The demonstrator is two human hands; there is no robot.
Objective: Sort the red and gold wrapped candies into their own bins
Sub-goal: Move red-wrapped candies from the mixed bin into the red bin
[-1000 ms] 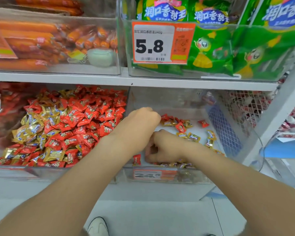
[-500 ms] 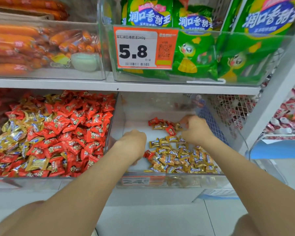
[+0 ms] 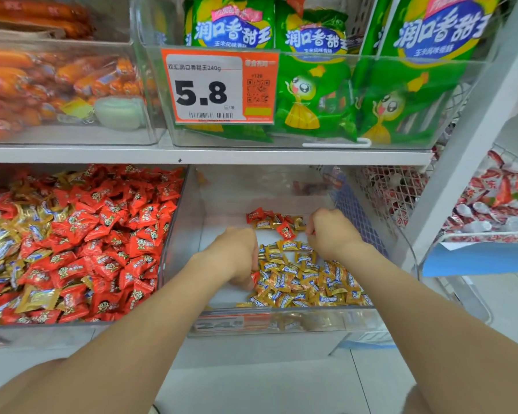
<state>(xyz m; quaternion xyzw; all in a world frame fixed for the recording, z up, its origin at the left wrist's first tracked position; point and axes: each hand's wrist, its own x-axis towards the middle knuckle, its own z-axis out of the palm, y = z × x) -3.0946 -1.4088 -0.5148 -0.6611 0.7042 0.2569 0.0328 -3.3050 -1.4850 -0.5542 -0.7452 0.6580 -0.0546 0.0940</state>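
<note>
The left hand point(image 3: 237, 258) pinched a red candy point(image 3: 254, 277) at the edge of the gold pile point(image 3: 305, 282) in the right bin point(image 3: 311, 322). The right hand point(image 3: 332, 231) was curled beside the rear cluster point(image 3: 277, 224), its hold hidden. Crowded wrappers could snag, dragging gold pieces into the left bin point(image 3: 42, 331).

An orange-bordered price tag point(image 3: 219, 86) reading 5.8 hangs on the front of a clear tub point(image 3: 401, 144) on the upper shelf, which holds upright green snack bags point(image 3: 314, 94) printed with a cartoon corn figure. Left of it, another clear tub point(image 3: 72, 138) holds orange wrapped sausages point(image 3: 27, 82), with a pale green round object point(image 3: 118, 112) at the front. Both stand on a white shelf board point(image 3: 192, 155). A white upright point(image 3: 461, 150) slants on the right; beyond it lie red-and-white wrapped sweets point(image 3: 497, 201) above a blue card point(image 3: 476, 261)
</note>
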